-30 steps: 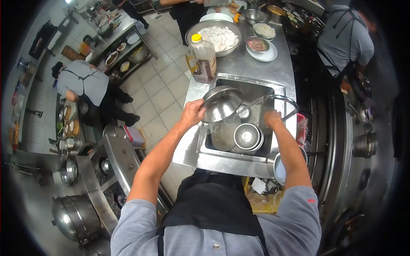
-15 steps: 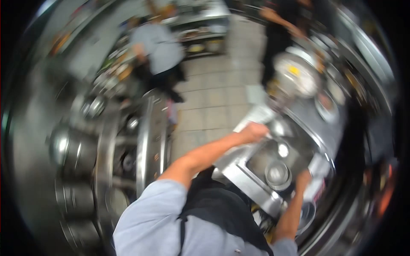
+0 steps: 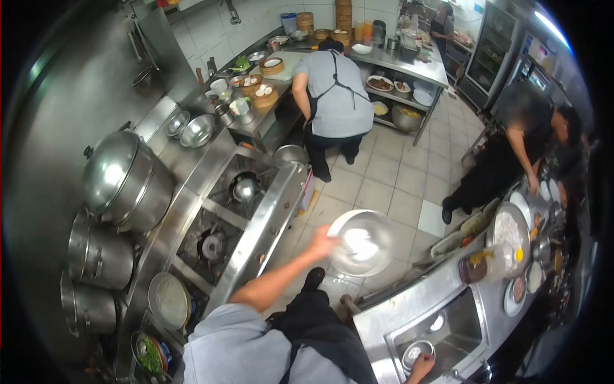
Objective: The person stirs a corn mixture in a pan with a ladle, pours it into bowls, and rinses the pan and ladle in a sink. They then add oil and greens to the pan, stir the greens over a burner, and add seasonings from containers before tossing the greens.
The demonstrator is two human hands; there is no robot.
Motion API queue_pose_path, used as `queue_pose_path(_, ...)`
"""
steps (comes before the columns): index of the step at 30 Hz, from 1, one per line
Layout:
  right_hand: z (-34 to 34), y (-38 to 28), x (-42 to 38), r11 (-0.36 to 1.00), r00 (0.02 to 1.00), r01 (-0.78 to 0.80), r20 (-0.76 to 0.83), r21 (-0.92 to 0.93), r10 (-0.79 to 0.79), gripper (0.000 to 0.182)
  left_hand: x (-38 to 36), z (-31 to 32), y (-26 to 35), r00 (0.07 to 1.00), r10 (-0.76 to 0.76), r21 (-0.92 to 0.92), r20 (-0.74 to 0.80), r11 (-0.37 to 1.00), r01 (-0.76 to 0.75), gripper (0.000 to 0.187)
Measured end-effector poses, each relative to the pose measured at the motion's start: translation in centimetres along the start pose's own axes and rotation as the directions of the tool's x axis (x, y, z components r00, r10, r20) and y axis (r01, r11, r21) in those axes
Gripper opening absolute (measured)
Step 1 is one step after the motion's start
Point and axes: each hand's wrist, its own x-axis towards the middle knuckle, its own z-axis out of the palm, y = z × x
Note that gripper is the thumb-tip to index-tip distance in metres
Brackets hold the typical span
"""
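Steam-bright steel everywhere: the person's left hand (image 3: 322, 243) gripped the rim of a metal bowl (image 3: 362, 243), held out over the tiled floor (image 3: 384, 185) between the stove (image 3: 224, 217) and the counter (image 3: 409, 301). Their right hand (image 3: 422, 366) rested at the sink (image 3: 441, 333), its grip impossible to tell.

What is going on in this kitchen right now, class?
A person in a grey shirt and black apron holds a steel bowl out over the tiled floor with the left hand, away from the sink. The right hand rests at the sink's near edge beside a small bowl in the basin. Two other people work at counters farther off, and large pots stand by the stove.
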Motion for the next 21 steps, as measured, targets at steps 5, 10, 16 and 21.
queue_pose_path(5, 1.9, -15.9, -1.5, 0.988, 0.952, 0.153, 0.273, -0.026, -0.141, 0.022, 9.2, -36.7, -9.1, 0.895, -0.163, -0.033, -0.416, 0.986, 0.165, 0.032)
queue_pose_path(10, 4.5, -28.6, 0.1, 0.965, 0.898, 0.25, 0.392, -0.083, -0.199, 0.018, 12.7, -58.9, -1.5, 0.668, -0.251, -0.209, -0.7, 0.967, 0.144, 0.015)
queue_pose_path(16, 8.7, -35.8, -0.2, 0.967, 0.874, 0.25, 0.421, 0.039, -0.243, 0.021, 19.7, -60.0, 2.6, 0.643, -0.298, -0.529, -0.705, 0.826, -0.197, 0.031)
queue_pose_path(21, 14.4, -38.0, -2.5, 0.905, 0.669, 0.426, 0.672, 0.004, -0.318, 0.027, 13.3, -45.0, 3.4, 0.956, -0.289, -0.247, -0.05, 0.931, 0.268, 0.028)
